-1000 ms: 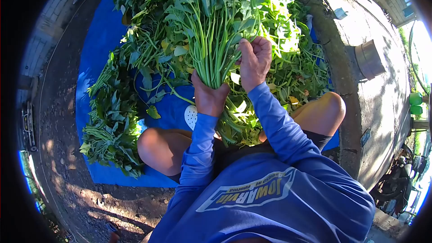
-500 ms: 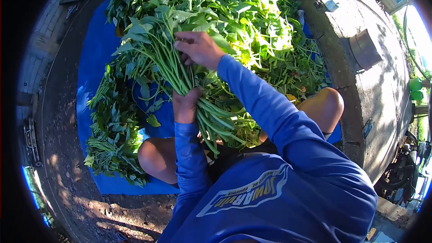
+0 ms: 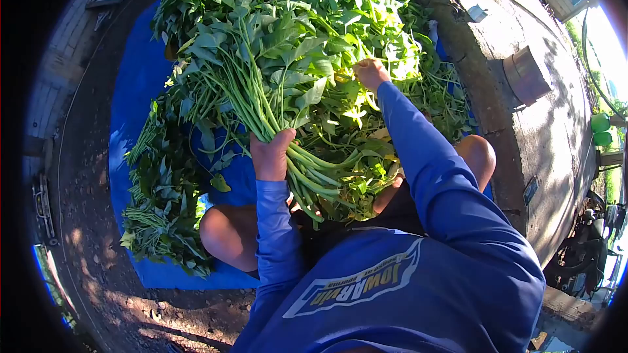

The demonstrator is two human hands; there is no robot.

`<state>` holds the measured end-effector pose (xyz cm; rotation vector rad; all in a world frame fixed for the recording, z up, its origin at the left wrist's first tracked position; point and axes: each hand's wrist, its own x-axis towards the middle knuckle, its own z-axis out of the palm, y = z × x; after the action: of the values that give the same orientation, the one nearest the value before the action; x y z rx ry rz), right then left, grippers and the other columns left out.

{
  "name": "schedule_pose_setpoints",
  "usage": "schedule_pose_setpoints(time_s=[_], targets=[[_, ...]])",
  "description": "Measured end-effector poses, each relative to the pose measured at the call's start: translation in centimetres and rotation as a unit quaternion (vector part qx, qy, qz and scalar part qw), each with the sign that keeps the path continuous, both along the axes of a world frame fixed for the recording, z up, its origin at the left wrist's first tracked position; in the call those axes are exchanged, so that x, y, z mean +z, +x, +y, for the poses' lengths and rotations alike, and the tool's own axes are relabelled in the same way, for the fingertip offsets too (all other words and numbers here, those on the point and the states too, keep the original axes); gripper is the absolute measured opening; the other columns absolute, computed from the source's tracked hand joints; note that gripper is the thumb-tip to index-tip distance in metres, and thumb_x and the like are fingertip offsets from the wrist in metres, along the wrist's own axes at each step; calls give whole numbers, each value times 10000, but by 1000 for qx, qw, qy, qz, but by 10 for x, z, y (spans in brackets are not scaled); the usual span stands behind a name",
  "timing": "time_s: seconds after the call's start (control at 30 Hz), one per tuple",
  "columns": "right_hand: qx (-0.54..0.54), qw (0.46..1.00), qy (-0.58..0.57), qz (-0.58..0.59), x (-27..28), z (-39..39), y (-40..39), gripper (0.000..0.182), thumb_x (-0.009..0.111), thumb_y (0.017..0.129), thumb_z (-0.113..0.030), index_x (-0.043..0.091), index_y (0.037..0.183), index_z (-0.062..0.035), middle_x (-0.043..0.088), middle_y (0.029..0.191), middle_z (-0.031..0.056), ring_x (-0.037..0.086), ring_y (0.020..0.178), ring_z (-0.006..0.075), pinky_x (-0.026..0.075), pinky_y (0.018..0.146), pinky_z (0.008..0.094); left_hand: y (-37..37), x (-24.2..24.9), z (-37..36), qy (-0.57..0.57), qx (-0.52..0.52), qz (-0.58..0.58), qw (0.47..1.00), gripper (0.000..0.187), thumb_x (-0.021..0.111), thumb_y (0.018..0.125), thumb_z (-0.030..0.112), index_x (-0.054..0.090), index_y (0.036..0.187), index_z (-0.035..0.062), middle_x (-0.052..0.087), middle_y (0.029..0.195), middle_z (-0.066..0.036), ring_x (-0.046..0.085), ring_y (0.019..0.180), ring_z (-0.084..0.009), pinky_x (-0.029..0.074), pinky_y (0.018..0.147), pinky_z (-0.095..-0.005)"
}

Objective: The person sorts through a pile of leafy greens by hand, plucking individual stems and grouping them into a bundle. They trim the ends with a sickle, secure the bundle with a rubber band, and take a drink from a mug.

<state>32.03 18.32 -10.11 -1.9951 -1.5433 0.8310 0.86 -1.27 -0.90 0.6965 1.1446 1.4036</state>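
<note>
My left hand [image 3: 269, 152] is closed around the stems of a thick bunch of water spinach [image 3: 256, 101]. The leafy end of the bunch points away from me and its cut stem ends stick out below the fist, toward my lap. Off to the right, my right hand [image 3: 371, 73] is at the sunlit part of a large heap of loose water spinach [image 3: 386, 23]. Its fingers are pinched together on a thin stem there, though leaves and glare partly hide the fingertips.
Tied-looking bunches of greens [image 3: 154, 222] lie along the left side of a blue tarp [image 3: 134, 91]. A raised concrete ledge [image 3: 497, 91] runs down the right, with a brown pot-like container [image 3: 526, 75] on it. My bent knees [image 3: 226, 235] flank the work area.
My right hand has left the leaves of the held bunch and moved right into the sunlit heap. The left hand keeps its hold on the bunch in nearly the same place.
</note>
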Motion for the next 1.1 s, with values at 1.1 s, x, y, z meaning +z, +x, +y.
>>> schedule_pose_setpoints(time_s=[1.1], targets=[[24, 948, 264, 176, 195, -113, -4, 384, 809, 915, -206, 738, 1243, -18, 739, 872, 2, 644, 781, 77, 526, 753, 292, 18, -6, -4, 66, -1, 67, 996, 588, 834, 784, -20, 539, 1291, -41, 706, 1141, -110, 697, 943, -205, 576, 849, -347]])
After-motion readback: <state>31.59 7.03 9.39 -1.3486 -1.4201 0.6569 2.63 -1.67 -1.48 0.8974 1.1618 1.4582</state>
